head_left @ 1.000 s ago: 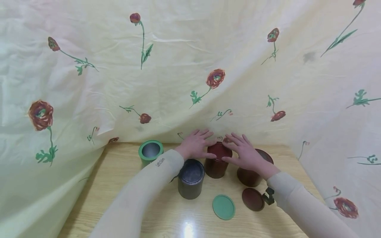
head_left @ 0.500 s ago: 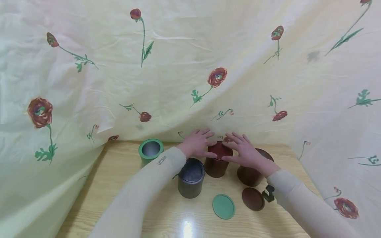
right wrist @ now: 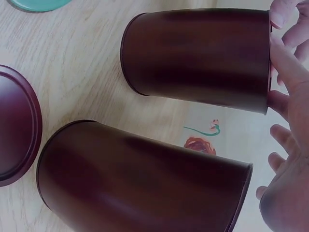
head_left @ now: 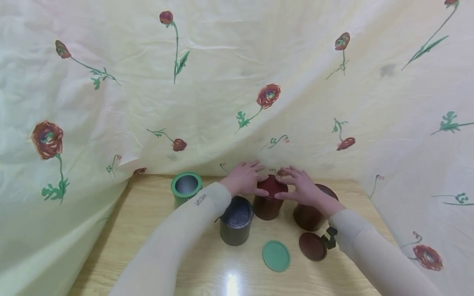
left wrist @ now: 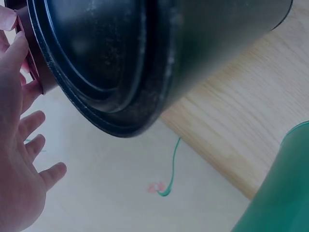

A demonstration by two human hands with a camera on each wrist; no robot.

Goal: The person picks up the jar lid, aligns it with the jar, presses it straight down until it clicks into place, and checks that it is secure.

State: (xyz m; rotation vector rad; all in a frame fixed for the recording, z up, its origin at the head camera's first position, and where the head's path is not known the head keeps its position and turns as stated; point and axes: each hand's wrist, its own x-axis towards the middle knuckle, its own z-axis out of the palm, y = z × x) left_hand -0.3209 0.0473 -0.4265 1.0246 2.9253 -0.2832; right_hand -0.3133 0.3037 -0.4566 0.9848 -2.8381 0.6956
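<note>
A dark red canister (head_left: 267, 209) stands upright at the back middle, its lid (head_left: 272, 187) on top. My left hand (head_left: 244, 179) touches the lid's left edge with thumb and index finger, the other fingers spread. From the opposite side my right hand (head_left: 301, 189) touches the rim the same way; in the right wrist view, its fingertips lie right at the end of the canister (right wrist: 198, 58). Just in front of my left wrist is a black canister (head_left: 235, 232) with its lid on. A second dark red canister (head_left: 309, 218) stands beneath my right wrist, its top partly hidden.
A green canister (head_left: 186, 186) with an uncovered mouth stands at the back left. On the wooden table (head_left: 207, 267) lie a loose green lid (head_left: 276, 255) and a dark red lid (head_left: 312, 246). A flowered cloth (head_left: 222, 82) hangs behind and along both sides.
The right hand's fingers have drawn in slightly at the lid's edge. Otherwise the hands and canisters hold their places, with only a slight shift of the whole head view.
</note>
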